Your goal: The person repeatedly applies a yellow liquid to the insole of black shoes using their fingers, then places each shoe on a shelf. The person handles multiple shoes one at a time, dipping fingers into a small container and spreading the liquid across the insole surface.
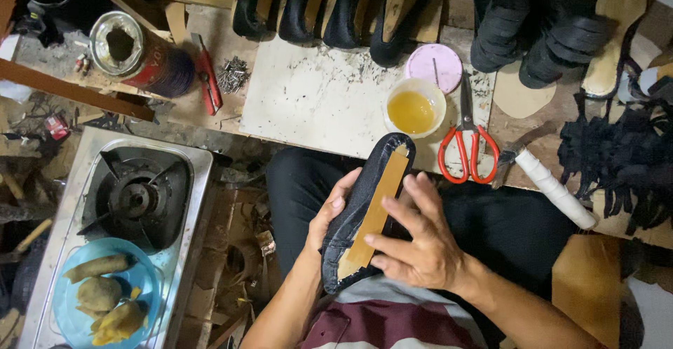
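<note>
Even, moderately bright overhead light; soft shadows; dim left corners; focus sharp throughout; slight wide-angle bending at edges.

On the bench, a cup of glue sits left of the scissors, with a round lid just behind it. A row of shoes lines the far edge. A gas stove stands at left, a plate of food on its near end.
</note>
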Demonstrator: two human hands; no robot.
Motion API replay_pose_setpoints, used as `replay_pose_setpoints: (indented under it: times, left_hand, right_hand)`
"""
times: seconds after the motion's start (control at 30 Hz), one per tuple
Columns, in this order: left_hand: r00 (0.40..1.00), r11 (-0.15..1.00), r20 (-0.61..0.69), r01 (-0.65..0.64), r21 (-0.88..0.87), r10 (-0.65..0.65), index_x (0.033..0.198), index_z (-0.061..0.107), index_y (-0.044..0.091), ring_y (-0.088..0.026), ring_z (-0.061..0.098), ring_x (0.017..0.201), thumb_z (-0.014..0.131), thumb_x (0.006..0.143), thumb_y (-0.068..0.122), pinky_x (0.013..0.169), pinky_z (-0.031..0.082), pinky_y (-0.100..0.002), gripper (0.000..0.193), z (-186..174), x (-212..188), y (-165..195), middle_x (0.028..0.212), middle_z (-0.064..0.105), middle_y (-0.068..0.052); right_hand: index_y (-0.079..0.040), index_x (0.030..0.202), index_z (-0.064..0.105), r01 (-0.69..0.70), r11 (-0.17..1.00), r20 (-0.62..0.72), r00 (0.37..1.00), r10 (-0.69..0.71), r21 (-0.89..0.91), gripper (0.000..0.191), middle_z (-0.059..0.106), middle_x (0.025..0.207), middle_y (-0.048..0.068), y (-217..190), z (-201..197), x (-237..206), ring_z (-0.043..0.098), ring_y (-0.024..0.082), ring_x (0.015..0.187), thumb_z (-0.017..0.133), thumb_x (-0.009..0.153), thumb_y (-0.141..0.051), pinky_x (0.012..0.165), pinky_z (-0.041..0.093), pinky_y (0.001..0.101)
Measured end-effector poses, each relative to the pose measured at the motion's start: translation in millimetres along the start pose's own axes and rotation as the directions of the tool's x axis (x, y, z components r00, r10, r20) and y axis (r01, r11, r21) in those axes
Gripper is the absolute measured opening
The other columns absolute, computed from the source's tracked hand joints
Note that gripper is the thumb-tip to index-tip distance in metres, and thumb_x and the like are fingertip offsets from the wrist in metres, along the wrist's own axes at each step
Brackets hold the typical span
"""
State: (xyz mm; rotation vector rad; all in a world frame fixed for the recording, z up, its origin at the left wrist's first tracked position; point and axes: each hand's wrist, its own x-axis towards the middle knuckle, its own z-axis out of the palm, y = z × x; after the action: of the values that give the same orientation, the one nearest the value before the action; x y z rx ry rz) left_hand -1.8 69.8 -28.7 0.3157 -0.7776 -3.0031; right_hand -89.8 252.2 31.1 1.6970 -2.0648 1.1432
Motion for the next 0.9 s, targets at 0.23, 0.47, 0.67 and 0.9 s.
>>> replay_pose_setpoints:
  times: [0.23, 0.47, 0.67, 0.9]
  left_hand:
    - [0.999, 0.999, 0.012, -0.034, 0.003, 0.034, 0.156, 0.035, 0.002, -0.028, 0.048, 0.141, 0.060, 0.094, 0.035, 0.121, 0.036, -0.044, 0.074, 1.4, -3.9, 0.0, 0.154, 0.044, -0.018]
    - [0.997, 0.999, -0.067, -0.035, -0.014, 0.034, 0.156, 0.035, 0.005, -0.029, 0.049, 0.139, 0.058, 0.094, 0.037, 0.119, 0.038, -0.044, 0.074, 7.1, -7.6, 4.9, 0.152, 0.047, -0.016]
    - [0.991, 0.999, -0.125, -0.051, 0.009, 0.052, 0.157, 0.034, 0.005, -0.027, 0.052, 0.138, 0.057, 0.093, 0.039, 0.117, 0.041, -0.042, 0.076, 8.5, -14.0, 9.5, 0.153, 0.049, -0.015]
    - [0.991, 0.998, -0.123, -0.057, -0.015, 0.055, 0.157, 0.035, 0.005, -0.031, 0.059, 0.126, 0.063, 0.089, 0.039, 0.107, 0.049, -0.044, 0.081, -2.8, -17.0, 14.1, 0.147, 0.052, -0.019]
  right_hand:
    - [-0.021, 0.116, 0.078, 0.097, 0.995, 0.056, 0.994, -0.098, 0.016, 0.031, 0.037, 0.158, 0.008, -9.6, 1.5, 3.7, 0.019, 0.039, 0.155, 0.074, 0.094, -0.044, 0.126, 0.019, 0.0650]
    - [-0.021, 0.115, 0.079, 0.151, 0.988, 0.069, 0.986, -0.151, 0.001, 0.033, 0.039, 0.158, 0.007, -16.1, 1.1, 10.1, 0.020, 0.038, 0.154, 0.079, 0.091, -0.043, 0.126, 0.020, 0.0639]
    - [-0.014, 0.096, 0.080, 0.035, 0.997, 0.098, 0.994, -0.041, 0.065, 0.027, 0.052, 0.147, 0.015, 1.7, -13.9, 20.6, 0.038, 0.042, 0.145, 0.082, 0.080, -0.036, 0.122, 0.028, 0.0603]
    - [-0.007, 0.098, 0.079, -0.258, 0.933, 0.030, 0.961, 0.274, -0.251, 0.025, 0.050, 0.153, 0.023, 78.3, -38.9, 44.5, 0.046, 0.042, 0.144, 0.079, 0.087, -0.029, 0.125, 0.035, 0.0529]
